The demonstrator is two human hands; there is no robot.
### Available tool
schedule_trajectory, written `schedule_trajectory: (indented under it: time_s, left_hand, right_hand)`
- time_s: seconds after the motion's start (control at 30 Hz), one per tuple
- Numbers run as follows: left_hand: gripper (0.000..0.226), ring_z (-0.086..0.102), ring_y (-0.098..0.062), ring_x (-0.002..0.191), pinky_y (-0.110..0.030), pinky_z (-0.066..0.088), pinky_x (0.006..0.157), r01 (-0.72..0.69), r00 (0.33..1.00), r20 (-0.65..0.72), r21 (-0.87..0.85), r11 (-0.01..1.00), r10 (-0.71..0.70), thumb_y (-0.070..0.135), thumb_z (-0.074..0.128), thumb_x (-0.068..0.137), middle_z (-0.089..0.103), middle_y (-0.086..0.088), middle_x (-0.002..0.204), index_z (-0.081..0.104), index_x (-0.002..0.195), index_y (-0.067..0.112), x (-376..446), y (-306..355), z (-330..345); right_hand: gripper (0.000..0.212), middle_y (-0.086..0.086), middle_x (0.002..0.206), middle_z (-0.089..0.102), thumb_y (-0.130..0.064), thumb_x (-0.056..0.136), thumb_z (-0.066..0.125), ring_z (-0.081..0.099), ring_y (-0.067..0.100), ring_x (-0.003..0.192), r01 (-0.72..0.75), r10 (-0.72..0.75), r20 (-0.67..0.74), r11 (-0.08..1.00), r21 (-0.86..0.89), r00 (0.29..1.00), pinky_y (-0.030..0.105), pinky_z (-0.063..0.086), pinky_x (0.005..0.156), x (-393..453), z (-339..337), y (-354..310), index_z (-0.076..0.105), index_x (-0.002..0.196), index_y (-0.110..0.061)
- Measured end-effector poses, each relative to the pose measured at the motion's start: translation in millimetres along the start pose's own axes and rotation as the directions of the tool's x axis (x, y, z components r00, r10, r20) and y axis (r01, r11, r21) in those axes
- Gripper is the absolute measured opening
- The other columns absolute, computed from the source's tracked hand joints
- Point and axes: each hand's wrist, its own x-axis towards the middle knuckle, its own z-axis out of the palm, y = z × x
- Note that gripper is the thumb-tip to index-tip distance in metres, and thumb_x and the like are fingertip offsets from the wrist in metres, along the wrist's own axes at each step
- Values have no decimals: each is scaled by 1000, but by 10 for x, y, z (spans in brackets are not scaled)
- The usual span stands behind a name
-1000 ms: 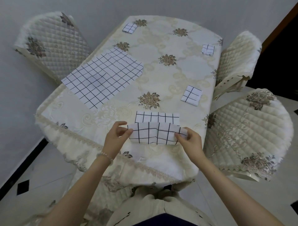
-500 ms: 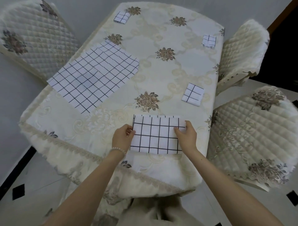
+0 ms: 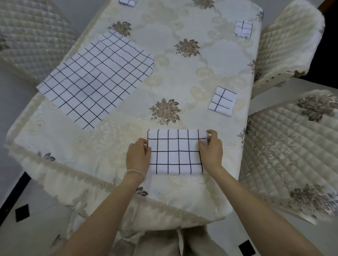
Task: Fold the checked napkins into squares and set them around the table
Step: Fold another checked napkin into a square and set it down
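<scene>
1. Thin white cloth with a black grid: the half-folded napkin (image 3: 175,151) looks light, soft and floppy, so by this judgement it will hold a crease only if pressed flat, and it could slide on the smooth embroidered tablecloth (image 3: 210,60).
2. It lies flat at about 6 o'clock on the table, near the front edge, as a wide rectangle with its long sides running 9 to 3 o'clock.
3. The left hand (image 3: 138,157) sits at the napkin's 9 o'clock edge, fingers curled onto the cloth; whether the thumb is under the layers cannot be told.
4. The right hand (image 3: 211,150) sits at the 3 o'clock edge, thumb on top and fingers curled round the upper corner, pinching it.
5. The napkin spans the gap between the 2 hands, so each short edge is already under a grip.
6. Best hold, as a judgement: both corners of 1 short edge, carried across to meet the other and make a square.
7. The risk is the layers slipping out of line, leaving uneven edges.
8. An unfolded napkin (image 3: 97,78) lies open at 10 o'clock.
9. Finished squares rest at 3 o'clock (image 3: 222,101), 1 o'clock (image 3: 243,29) and 11 o'clock (image 3: 128,2), the last cut off by the frame.
</scene>
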Motion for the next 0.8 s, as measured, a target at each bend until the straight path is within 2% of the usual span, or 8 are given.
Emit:
schedule_trajectory:
  time_s: [0.17,0.37,0.47,0.53,0.6,0.67,0.73,0.8]
  left_hand:
    - [18,51,-26,87,-39,46,67,-22,999,-30,13,1000,22,19,57,91,61,-5,84,55,105,8,29,-22,49]
    - [20,50,-27,87,-39,45,74,-39,997,-57,63,997,42,18,58,90,57,-10,90,53,105,5,42,-51,104]
    - [21,50,-31,89,-35,37,81,-139,975,-134,261,955,178,11,63,84,55,-13,96,54,102,2,25,-8,183]
    - [25,53,-31,92,-35,40,81,-242,942,-159,291,926,296,8,64,81,57,-14,102,57,105,4,-12,111,259]
    - [33,53,-30,109,-37,43,92,-392,903,-74,268,880,424,12,58,86,58,-13,119,57,118,6,-65,272,355]
    - [44,43,-29,131,-41,35,108,-515,853,83,291,806,515,24,41,95,48,-11,140,47,135,8,-112,369,471]
    - [51,31,-27,139,-42,26,115,-539,842,199,344,769,502,31,26,97,35,-8,150,37,143,10,-110,344,539]
    - [55,22,-25,143,-41,18,117,-521,853,245,378,765,460,34,21,98,25,-7,154,28,147,11,-77,204,544]
  right_hand:
    - [44,1,109,52,-19,87,58,47,20,101,74,-75,-69,997,-17,995,38,45,86,9,48,75,43,128,-15]
    - [48,13,112,46,-15,88,60,42,23,102,142,-161,-138,980,-139,977,22,32,90,11,135,142,42,131,-4]
    - [46,18,112,45,-15,89,59,41,27,103,168,-203,-154,962,-214,967,21,29,92,-6,190,206,45,131,-2]
    - [45,17,114,44,-17,90,58,41,26,105,169,-202,-146,963,-212,968,21,29,92,-6,200,214,44,132,-4]
    - [45,17,114,44,-16,90,58,41,26,105,176,-211,-148,961,-214,966,20,29,92,6,198,241,45,132,-4]
    - [45,17,113,45,-16,90,58,42,25,104,192,-231,-151,953,-234,961,21,30,91,9,194,259,46,131,-4]
    - [45,17,112,45,-16,90,58,42,25,103,202,-245,-155,947,-250,957,22,32,90,13,201,261,46,131,-5]
    - [44,16,112,45,-17,90,58,41,23,102,202,-245,-154,947,-251,957,22,32,90,18,204,260,47,131,-5]
